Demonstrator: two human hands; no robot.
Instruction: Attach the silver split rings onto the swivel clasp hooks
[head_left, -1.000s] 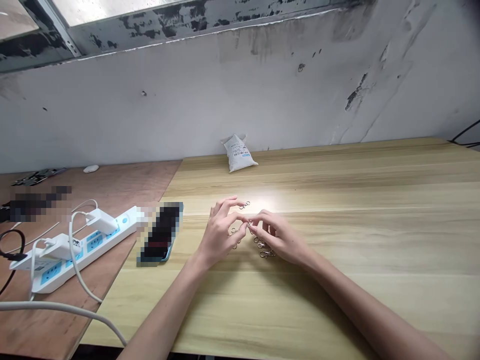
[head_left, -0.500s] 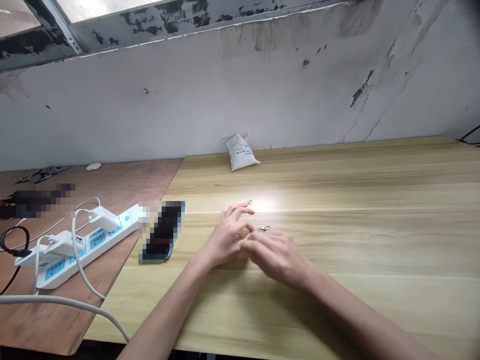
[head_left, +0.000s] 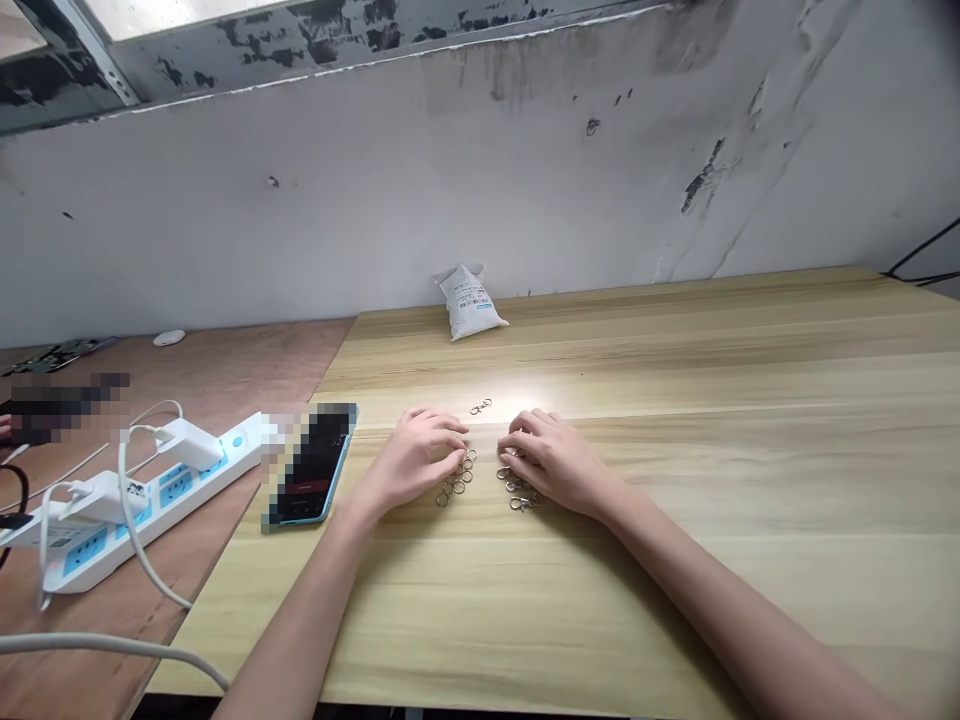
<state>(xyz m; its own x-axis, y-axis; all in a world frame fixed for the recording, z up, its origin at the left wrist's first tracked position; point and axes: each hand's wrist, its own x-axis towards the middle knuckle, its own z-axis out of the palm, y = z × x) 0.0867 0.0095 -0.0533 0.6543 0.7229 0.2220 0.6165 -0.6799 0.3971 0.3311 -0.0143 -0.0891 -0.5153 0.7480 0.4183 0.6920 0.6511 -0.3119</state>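
My left hand [head_left: 416, 456] rests on the light wooden table [head_left: 675, 480] with its fingers curled. Its fingertips pinch at a short row of small metal rings [head_left: 457, 478]. My right hand [head_left: 547, 460] lies close beside it, fingers bent, and its fingertips are closed over a small pile of metal snap clasps [head_left: 519, 492]. One joined ring and clasp [head_left: 481, 407] lies alone just beyond the two hands.
A phone [head_left: 311, 465] lies face up left of my left hand. Further left, on a brown board [head_left: 247, 360], is a white power strip [head_left: 142, 480] with plugged chargers and cables. A small white bag [head_left: 468, 302] leans against the wall at the back.
Both hands held a small piece together above the table, then dropped. The left now sits on the rings and the right has moved back onto the clasps.
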